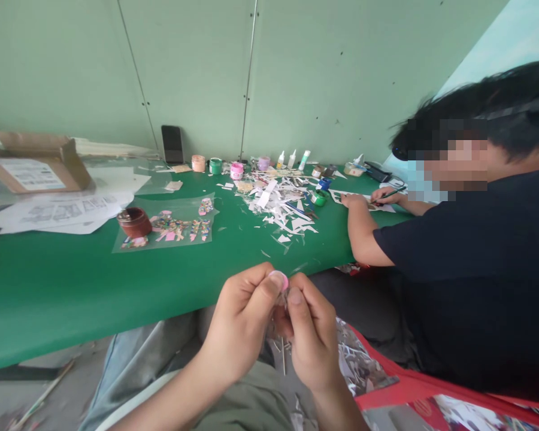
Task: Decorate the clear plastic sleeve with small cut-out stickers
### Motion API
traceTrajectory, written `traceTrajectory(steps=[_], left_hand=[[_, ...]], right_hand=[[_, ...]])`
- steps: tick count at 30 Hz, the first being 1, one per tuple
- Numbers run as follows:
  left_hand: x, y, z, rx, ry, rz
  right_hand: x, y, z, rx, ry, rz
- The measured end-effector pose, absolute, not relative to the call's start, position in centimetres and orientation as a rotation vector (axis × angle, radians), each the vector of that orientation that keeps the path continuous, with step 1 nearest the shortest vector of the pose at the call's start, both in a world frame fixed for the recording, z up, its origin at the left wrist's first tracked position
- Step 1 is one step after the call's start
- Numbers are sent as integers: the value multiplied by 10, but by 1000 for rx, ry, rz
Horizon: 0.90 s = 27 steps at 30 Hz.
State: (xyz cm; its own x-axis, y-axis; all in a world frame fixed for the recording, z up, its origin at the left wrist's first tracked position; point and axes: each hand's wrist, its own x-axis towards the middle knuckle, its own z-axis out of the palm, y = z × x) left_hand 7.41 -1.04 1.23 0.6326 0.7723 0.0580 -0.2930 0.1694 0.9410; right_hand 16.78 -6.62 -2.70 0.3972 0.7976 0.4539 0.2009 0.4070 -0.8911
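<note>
In the head view my left hand (247,314) is closed, pinching a small pink piece (279,279) between thumb and finger. My right hand (309,326) is closed close beside it, its thumb and finger at the lower right edge of the piece, where something small and greyish shows too unclearly to name. Both hands are in front of the green table's (161,281) near edge, above my lap. On the table, a clear plastic sheet (197,239) bears colourful patterned cutouts, with a reddish-brown jar (135,222) at its left.
White paper scraps (278,203) are heaped mid-table, with paint jars (236,171) and glue bottles behind. A cardboard box (36,167) and printed sheets (81,209) lie left. At right a person in a dark shirt (458,257) holds a pen over paper. Below is a red-edged scrap container (386,386).
</note>
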Motion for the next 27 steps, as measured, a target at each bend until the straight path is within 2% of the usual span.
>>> traceTrajectory(steps=[7, 13, 15, 18, 20, 22, 27], left_hand=[[89, 8, 6, 1120, 611, 856], [97, 22, -8, 1188, 665, 830], [96, 22, -9, 1249, 669, 813], [94, 19, -6, 1292, 662, 813], [92, 17, -5, 1323, 654, 833], [91, 16, -4, 1351, 649, 853], [84, 15, -9, 1514, 664, 958]], right_hand=[[169, -57, -30, -1060, -1077, 684], [194, -36, -42, -908, -783, 879], [213, -33, -47, -1062, -875, 809], [236, -36, -52, -1477, -996, 291], [240, -41, -49, -1564, -1016, 82], [234, -46, -43, -1513, -1052, 62], [200, -47, -24, -1265, -1111, 371]])
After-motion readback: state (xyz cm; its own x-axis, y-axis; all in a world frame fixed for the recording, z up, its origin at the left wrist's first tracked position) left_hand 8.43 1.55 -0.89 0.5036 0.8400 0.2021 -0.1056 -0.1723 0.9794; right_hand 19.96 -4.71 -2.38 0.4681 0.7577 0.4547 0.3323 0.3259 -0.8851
